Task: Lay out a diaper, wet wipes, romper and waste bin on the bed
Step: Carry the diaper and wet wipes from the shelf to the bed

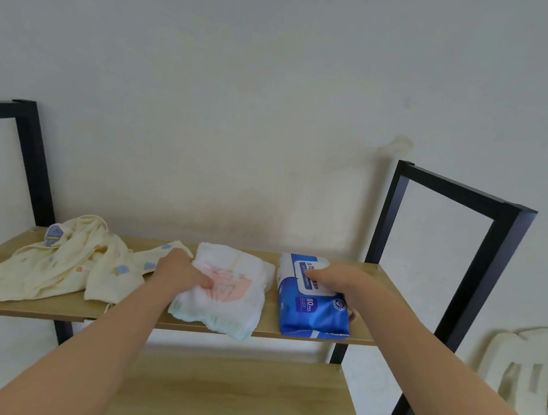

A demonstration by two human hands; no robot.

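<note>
Here, wood shelf (301, 337) w/ black frame by white wall; left hand (178, 269) pinches diaper (233, 305), right hand (336, 280) grips wipes pack (311, 312).

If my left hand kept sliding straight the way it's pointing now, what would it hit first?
The left hand already grips the diaper and points right; past the diaper, the wet wipes pack likely comes next.

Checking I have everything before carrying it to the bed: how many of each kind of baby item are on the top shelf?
Romper: 1
Diaper: 1, under the left hand
Wet wipes pack: 1, gripped by the right hand
Waste bin: 0 in view
Total: 3
</note>
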